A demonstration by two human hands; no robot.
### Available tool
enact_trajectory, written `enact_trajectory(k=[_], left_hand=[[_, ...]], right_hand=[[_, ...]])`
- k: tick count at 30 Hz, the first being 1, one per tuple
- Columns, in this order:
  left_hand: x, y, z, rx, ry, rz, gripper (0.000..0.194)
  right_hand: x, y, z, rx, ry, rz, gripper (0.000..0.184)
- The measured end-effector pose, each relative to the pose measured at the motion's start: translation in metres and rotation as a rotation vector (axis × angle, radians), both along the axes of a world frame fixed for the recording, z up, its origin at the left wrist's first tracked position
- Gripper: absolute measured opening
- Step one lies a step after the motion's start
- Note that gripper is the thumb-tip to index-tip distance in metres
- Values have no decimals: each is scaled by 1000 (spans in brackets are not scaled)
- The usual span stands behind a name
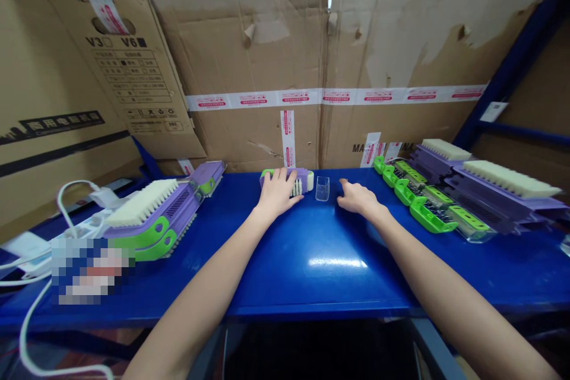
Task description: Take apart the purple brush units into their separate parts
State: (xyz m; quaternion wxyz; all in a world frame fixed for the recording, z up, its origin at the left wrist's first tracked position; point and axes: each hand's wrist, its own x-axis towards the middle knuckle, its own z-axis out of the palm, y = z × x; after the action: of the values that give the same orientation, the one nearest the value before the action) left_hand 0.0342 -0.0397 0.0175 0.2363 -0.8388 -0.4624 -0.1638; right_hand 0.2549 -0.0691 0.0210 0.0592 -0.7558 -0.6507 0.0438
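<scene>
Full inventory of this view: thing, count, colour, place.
Table: one, blue, centre
Small brush: one, purple-green, centre back
Clear box: one, colourless, right of brush
Brush stack: one, purple-green-cream, left
Purple piece: one, purple-green, behind stack
Green-handled pieces: at least four, green-black, right
Padded parts: two visible, purple-cream, far right
Cables: several, white, left
Cardboard: several sheets, brown, behind
Tape: several strips, white-red, on cardboard
Left hand: one, bare, on brush
Right hand: one, bare, right of box

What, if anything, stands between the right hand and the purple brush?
A small clear cup stands on the blue table between the right hand and the purple brush. The left hand also covers part of the brush.
</scene>
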Motion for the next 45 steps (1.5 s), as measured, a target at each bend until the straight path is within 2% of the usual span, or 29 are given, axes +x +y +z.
enact_trajectory(k=[5, 10, 15, 19, 28, 33, 39, 45], left_hand=[[0, 1, -1, 2, 1, -3, 63], [0, 0, -1, -8, -11, -2, 61], [0, 0, 0, -10, -10, -3, 60], [0, 1, 0, -3, -1, 3, 61], [1, 1, -1, -4, -24, 3, 63], [1, 0, -2, -20, -39, 4, 63], [1, 1, -3, -20, -45, 18, 65], [2, 1, -2, -30, -45, 17, 65]], right_hand=[[-4, -1, 1, 143, 22, -43, 53], [-2, -1, 6, 491, 104, -101, 41], [-2, -3, 9, 838, 215, 29, 36], [-4, -4, 9, 1004, 287, 134, 36], [-9, -7, 5, 1053, 324, 281, 36], [-10, -4, 2, 1048, 310, 278, 36], [-7, 4, -2, 1240, 337, 335, 29], [-9, 4, -2, 1262, 368, 337, 29]])
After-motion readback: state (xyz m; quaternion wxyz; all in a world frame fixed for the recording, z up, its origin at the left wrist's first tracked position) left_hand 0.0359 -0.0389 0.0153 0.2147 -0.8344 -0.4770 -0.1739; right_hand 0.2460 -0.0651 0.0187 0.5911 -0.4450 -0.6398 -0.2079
